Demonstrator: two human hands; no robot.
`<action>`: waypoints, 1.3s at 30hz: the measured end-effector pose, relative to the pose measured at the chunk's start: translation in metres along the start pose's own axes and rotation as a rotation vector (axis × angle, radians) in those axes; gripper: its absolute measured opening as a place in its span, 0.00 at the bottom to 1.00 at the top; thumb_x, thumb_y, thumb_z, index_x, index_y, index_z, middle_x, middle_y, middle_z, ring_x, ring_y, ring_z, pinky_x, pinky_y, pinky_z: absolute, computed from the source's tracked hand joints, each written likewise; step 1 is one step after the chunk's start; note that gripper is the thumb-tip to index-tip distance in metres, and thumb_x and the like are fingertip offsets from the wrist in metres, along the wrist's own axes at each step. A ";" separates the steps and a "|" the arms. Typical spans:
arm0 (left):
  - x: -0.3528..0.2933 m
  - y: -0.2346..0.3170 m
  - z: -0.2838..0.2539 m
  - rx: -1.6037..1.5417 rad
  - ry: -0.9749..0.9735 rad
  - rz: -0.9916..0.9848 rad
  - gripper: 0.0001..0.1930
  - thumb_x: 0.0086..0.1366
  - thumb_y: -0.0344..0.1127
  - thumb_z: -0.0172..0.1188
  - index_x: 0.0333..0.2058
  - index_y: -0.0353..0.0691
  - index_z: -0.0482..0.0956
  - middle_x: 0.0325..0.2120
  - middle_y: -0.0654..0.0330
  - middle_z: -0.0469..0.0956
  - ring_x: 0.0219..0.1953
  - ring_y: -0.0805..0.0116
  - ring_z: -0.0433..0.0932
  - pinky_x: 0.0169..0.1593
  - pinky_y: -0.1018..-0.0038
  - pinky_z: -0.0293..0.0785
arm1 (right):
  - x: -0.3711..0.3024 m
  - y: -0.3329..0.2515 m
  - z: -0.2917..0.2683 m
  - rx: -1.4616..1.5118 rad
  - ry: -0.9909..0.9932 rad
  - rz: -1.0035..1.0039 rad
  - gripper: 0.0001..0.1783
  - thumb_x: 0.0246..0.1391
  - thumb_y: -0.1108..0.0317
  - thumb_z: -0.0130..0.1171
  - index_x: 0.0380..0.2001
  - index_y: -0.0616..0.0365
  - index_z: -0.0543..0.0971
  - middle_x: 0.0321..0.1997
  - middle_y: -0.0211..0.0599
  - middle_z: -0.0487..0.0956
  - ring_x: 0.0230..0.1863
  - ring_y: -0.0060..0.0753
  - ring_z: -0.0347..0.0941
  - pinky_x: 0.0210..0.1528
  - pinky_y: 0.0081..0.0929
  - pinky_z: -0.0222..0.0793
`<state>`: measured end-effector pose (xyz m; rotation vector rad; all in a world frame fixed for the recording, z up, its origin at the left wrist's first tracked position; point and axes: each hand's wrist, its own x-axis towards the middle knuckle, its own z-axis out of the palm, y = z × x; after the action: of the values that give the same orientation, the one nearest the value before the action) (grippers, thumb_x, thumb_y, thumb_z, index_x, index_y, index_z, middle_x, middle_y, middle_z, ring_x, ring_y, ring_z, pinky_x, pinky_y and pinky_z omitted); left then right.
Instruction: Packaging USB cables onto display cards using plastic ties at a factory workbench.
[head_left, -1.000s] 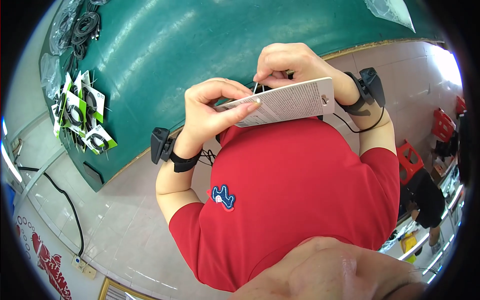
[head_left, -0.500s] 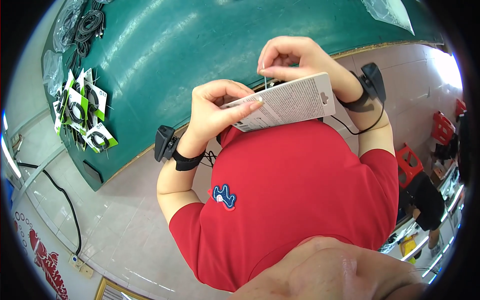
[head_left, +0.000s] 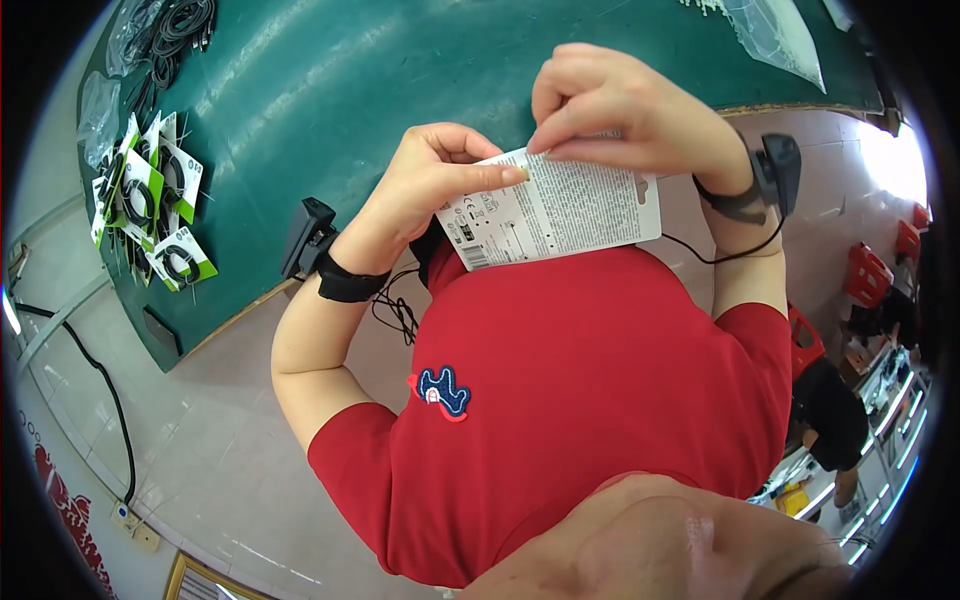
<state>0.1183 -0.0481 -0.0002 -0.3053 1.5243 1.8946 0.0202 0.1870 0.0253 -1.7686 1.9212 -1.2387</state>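
My left hand (head_left: 425, 180) grips a white printed packaging card (head_left: 585, 215) by its left side, thumb across the printed back and fingers behind. The card tilts in front of my red shirt, with a hang hole at its right end. At its upper edge, my right hand (head_left: 640, 110) is closed in a pinch against the card. Whatever lies between those fingertips is hidden, and so is the card's far face. Each wrist wears a black strapped device.
On the left of the green table (head_left: 350, 90) lies a pile of carded black cables (head_left: 150, 200), with loose black cables (head_left: 180, 35) behind. A clear bag (head_left: 775, 45) of thin white strips lies far right. Red stools (head_left: 868, 275) and a person in black (head_left: 835, 410) are at right.
My right hand has moved up and right, turning its back toward me. The thin white strip seen in its pinch is now hidden. The card has tipped, showing more of its printed back.
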 end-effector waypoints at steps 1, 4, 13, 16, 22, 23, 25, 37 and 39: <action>0.000 0.000 -0.001 -0.002 0.001 -0.002 0.10 0.52 0.29 0.74 0.31 0.33 0.82 0.27 0.55 0.84 0.28 0.74 0.83 0.32 0.81 0.77 | 0.000 -0.004 0.006 -0.057 0.014 -0.005 0.06 0.50 0.73 0.66 0.34 0.56 0.83 0.35 0.32 0.76 0.34 0.33 0.70 0.35 0.27 0.66; -0.001 0.000 -0.001 -0.012 -0.010 0.005 0.10 0.52 0.29 0.74 0.31 0.32 0.82 0.28 0.55 0.84 0.28 0.74 0.82 0.32 0.81 0.78 | 0.000 -0.009 0.016 -0.170 0.039 -0.013 0.08 0.47 0.72 0.67 0.34 0.54 0.83 0.34 0.32 0.74 0.33 0.35 0.69 0.34 0.29 0.66; -0.004 -0.001 0.000 0.012 0.004 0.025 0.12 0.51 0.30 0.75 0.31 0.32 0.82 0.28 0.56 0.83 0.30 0.73 0.82 0.34 0.80 0.78 | -0.001 -0.014 0.018 -0.244 0.039 -0.045 0.10 0.43 0.71 0.67 0.33 0.52 0.82 0.35 0.30 0.73 0.32 0.33 0.68 0.32 0.30 0.65; -0.005 -0.003 0.000 0.014 0.011 0.048 0.12 0.51 0.30 0.75 0.31 0.32 0.82 0.28 0.56 0.83 0.30 0.74 0.82 0.35 0.80 0.77 | 0.000 -0.014 0.019 -0.252 0.035 -0.062 0.11 0.43 0.72 0.67 0.34 0.51 0.83 0.35 0.30 0.73 0.32 0.33 0.68 0.32 0.30 0.65; -0.008 -0.001 0.004 0.028 0.027 0.060 0.11 0.52 0.31 0.75 0.31 0.33 0.82 0.27 0.57 0.83 0.30 0.76 0.81 0.35 0.81 0.77 | -0.001 -0.013 0.016 -0.236 0.026 -0.067 0.12 0.45 0.73 0.65 0.36 0.52 0.83 0.36 0.31 0.73 0.33 0.32 0.69 0.33 0.29 0.66; -0.008 0.000 0.005 0.030 0.030 0.087 0.11 0.52 0.31 0.75 0.31 0.32 0.82 0.27 0.58 0.83 0.30 0.76 0.81 0.35 0.81 0.76 | -0.001 -0.013 0.015 -0.218 0.022 -0.059 0.11 0.47 0.74 0.65 0.36 0.52 0.83 0.36 0.32 0.74 0.34 0.32 0.69 0.33 0.28 0.66; -0.011 0.001 0.007 0.035 0.037 0.140 0.11 0.53 0.31 0.75 0.30 0.32 0.83 0.27 0.58 0.83 0.30 0.76 0.81 0.34 0.81 0.76 | -0.003 -0.011 0.011 -0.053 0.102 0.034 0.09 0.49 0.74 0.63 0.36 0.54 0.83 0.35 0.32 0.75 0.34 0.30 0.70 0.34 0.28 0.67; -0.043 0.009 0.020 0.654 0.074 0.896 0.06 0.48 0.24 0.72 0.27 0.36 0.84 0.27 0.56 0.84 0.29 0.67 0.83 0.34 0.77 0.78 | -0.021 -0.008 0.015 0.633 -0.010 0.637 0.06 0.59 0.72 0.60 0.32 0.64 0.82 0.30 0.33 0.76 0.33 0.21 0.71 0.33 0.20 0.65; -0.041 0.006 0.019 0.623 0.064 0.869 0.06 0.49 0.24 0.72 0.27 0.35 0.84 0.27 0.56 0.84 0.30 0.68 0.83 0.34 0.78 0.78 | -0.020 -0.007 0.022 0.515 -0.022 0.554 0.05 0.58 0.72 0.61 0.31 0.64 0.82 0.31 0.34 0.76 0.33 0.22 0.71 0.32 0.21 0.64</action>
<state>0.1490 -0.0459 0.0331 0.6876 2.4333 1.8407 0.0450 0.1964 0.0100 -0.9114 1.6991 -1.3223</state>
